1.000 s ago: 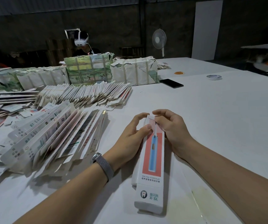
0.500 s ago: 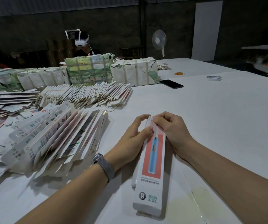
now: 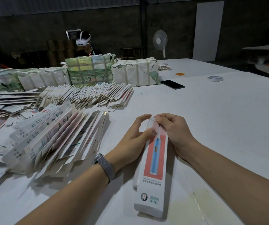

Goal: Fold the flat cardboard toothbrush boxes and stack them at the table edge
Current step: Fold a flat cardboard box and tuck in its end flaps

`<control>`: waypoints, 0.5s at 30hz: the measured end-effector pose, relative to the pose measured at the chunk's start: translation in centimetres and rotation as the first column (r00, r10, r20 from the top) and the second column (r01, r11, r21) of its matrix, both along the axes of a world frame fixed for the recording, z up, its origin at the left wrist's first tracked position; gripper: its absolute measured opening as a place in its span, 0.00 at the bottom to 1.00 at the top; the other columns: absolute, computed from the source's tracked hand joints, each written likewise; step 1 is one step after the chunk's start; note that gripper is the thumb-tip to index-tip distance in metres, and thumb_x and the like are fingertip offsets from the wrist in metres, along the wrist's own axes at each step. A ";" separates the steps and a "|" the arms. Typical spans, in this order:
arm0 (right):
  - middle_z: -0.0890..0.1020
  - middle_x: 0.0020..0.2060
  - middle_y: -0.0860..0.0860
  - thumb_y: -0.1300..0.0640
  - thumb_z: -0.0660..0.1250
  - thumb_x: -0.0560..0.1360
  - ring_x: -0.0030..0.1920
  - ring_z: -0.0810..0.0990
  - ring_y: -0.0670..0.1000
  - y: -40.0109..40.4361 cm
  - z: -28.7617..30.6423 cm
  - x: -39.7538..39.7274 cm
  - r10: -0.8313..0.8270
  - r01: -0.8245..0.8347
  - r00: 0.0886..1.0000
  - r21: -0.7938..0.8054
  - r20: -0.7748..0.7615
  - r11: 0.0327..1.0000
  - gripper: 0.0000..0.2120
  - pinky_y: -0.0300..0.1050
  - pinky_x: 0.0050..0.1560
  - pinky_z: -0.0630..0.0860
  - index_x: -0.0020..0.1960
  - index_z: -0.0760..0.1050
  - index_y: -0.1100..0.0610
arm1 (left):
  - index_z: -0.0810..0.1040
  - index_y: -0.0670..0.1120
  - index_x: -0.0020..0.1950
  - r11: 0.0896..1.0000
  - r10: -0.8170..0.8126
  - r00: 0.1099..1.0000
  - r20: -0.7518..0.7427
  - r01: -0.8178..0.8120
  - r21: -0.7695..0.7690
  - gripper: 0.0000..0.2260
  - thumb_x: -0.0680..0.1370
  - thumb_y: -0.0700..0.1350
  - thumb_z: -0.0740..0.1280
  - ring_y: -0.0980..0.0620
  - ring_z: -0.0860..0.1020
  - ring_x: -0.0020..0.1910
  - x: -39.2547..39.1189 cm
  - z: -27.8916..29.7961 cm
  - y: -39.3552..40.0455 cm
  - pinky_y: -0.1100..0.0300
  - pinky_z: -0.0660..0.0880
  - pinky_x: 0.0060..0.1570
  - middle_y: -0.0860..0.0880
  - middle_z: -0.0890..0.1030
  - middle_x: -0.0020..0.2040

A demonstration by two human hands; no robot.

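Box [image 3: 153, 161] under work: 1 long white toothbrush carton with red panel and blue brush print, lying lengthwise on the white table [image 3: 211, 119], near end toward the camera, far end between both hands. Already popped into a tube rather than flat.

Left hand [image 3: 133, 135]: thumb pressed on the top face near the far end, fingers curled round the left side wall. Right hand [image 3: 174, 129]: fingertips pinched together on the small end flap at the far tip.

Change against 0.5 s and 1.0 s ago: the far end has lifted slightly and the right fingers have closed further over the flap. Judgement: the end closure is being tucked, so this carton is close to done; stacking is not yet done.

Fanned pile of flat boxes [image 3: 57, 140] sits just left of the left forearm; a second fanned row [image 3: 85, 96] behind it.

Hard to make out: the flap itself is mostly covered by fingers, so tuck depth cannot be told. The near end closure faces away. No finished stack is identifiable.
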State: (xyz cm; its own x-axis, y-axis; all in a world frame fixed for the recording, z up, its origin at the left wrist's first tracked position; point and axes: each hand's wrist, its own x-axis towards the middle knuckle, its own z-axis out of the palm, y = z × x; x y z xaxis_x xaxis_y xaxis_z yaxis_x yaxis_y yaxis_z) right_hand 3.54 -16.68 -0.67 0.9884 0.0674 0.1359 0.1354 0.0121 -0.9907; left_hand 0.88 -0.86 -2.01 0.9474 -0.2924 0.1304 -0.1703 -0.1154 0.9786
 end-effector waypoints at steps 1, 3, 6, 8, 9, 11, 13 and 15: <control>0.84 0.33 0.49 0.53 0.66 0.80 0.32 0.84 0.51 0.1 0.0 0.0 -0.002 0.002 1.000 0.005 -0.008 1.000 0.15 0.41 0.36 0.80 0.36 0.82 0.48 | 0.65 0.60 0.69 1.000 0.001 1.000 -0.004 -0.001 0.001 0.22 0.76 0.57 0.65 0.46 0.86 0.43 0.1 -0.1 0.0 0.55 0.82 0.45 0.45 0.87 0.48; 0.84 0.33 0.49 0.53 0.66 0.80 0.32 0.84 0.50 0.2 0.0 0.1 -0.008 0.009 1.000 0.017 -0.014 1.000 0.15 0.42 0.36 0.79 0.36 0.82 0.48 | 0.65 0.59 0.69 1.000 0.005 1.000 -0.002 -0.005 0.009 0.22 0.76 0.57 0.65 0.46 0.86 0.43 0.2 -0.1 0.0 0.53 0.82 0.47 0.45 0.87 0.49; 0.83 0.33 0.48 0.52 0.66 0.80 0.32 0.83 0.49 0.3 -0.1 0.2 -0.019 0.019 1.000 0.028 -0.013 0.999 0.15 0.42 0.37 0.79 0.36 0.82 0.47 | 0.64 0.60 0.71 1.000 -0.003 1.000 -0.006 0.003 0.030 0.24 0.76 0.57 0.65 0.47 0.86 0.42 0.2 0.0 0.0 0.57 0.82 0.44 0.47 0.87 0.48; 0.83 0.33 0.47 0.52 0.65 0.81 0.32 0.83 0.48 0.3 -0.1 0.3 -0.022 0.022 1.000 0.025 -0.006 0.999 0.15 0.42 0.37 0.79 0.36 0.82 0.45 | 0.62 0.59 0.73 0.999 -0.003 1.000 -0.005 0.004 0.048 0.24 0.78 0.56 0.65 0.49 0.86 0.42 0.2 0.1 0.1 0.59 0.81 0.43 0.48 0.87 0.47; 0.83 0.33 0.47 0.53 0.65 0.81 0.33 0.83 0.47 0.3 -0.1 0.3 -0.022 0.022 1.000 0.028 -0.004 0.999 0.16 0.42 0.38 0.79 0.36 0.82 0.45 | 0.62 0.59 0.74 0.998 0.001 1.000 0.003 -0.001 0.057 0.23 0.80 0.54 0.65 0.50 0.86 0.41 0.2 0.1 0.1 0.60 0.81 0.43 0.50 0.87 0.46; 0.83 0.34 0.47 0.54 0.64 0.81 0.34 0.82 0.49 0.3 -0.1 0.4 -0.016 0.016 1.000 0.035 -0.005 0.999 0.16 0.43 0.38 0.79 0.37 0.82 0.45 | 0.62 0.58 0.75 0.997 0.018 1.000 0.022 -0.020 0.071 0.21 0.84 0.49 0.63 0.52 0.86 0.40 0.1 0.1 0.1 0.62 0.80 0.41 0.53 0.87 0.45; 0.83 0.34 0.47 0.55 0.63 0.82 0.35 0.82 0.49 0.3 -0.1 0.4 -0.006 0.006 1.000 0.029 -0.002 1.000 0.18 0.43 0.38 0.79 0.37 0.81 0.43 | 0.63 0.58 0.75 0.996 0.025 0.999 0.036 -0.028 0.084 0.20 0.84 0.49 0.63 0.53 0.85 0.40 0.0 0.2 0.2 0.64 0.80 0.40 0.54 0.86 0.44; 0.82 0.34 0.47 0.56 0.62 0.82 0.35 0.81 0.49 0.3 -0.1 0.4 0.007 -0.007 1.000 0.029 0.008 1.000 0.18 0.44 0.38 0.79 0.36 0.80 0.43 | 0.63 0.58 0.75 0.996 0.025 0.999 0.042 -0.028 0.088 0.20 0.84 0.49 0.63 0.53 0.85 0.39 -0.1 0.2 0.1 0.64 0.80 0.40 0.54 0.86 0.44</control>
State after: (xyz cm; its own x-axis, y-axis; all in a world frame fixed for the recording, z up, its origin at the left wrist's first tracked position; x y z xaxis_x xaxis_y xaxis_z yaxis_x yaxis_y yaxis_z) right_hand 3.94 -16.37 -0.76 0.9868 0.0699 0.1459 0.1433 0.0414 -0.9888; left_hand 0.77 -0.72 -1.77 0.9494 -0.2793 0.1438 -0.2056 -0.2065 0.9566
